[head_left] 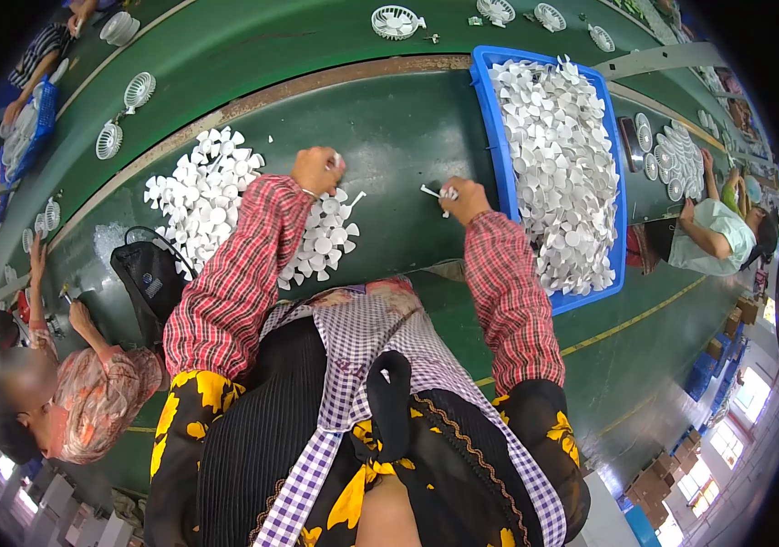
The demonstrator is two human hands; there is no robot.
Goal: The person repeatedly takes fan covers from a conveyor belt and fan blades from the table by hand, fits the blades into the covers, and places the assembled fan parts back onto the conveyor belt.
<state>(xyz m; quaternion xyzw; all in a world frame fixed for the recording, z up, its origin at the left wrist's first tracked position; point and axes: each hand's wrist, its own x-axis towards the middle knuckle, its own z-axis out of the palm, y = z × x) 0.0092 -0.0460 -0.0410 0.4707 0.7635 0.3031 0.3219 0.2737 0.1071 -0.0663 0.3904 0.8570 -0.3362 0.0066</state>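
My left hand (318, 170) is closed at the right edge of the pile of white fan blades (202, 196). A bit of white plastic (336, 161) shows between its fingers, too small to make out fully. My right hand (464, 199) is closed in a pinch just left of the blue crate. In it is a small white plastic piece (448, 193); a thin white stick (429, 190) juts out to the left. Below my left hand lie more fan blades (324, 239), with another thin white stick (355, 204) beside them.
The blue crate (622, 182) on my right is heaped with white fan blades (558, 164). A black bag (148, 278) lies at the left. Beyond the bench ledge, a green belt (252, 46) carries white fan units (397, 22). Co-workers sit on both sides.
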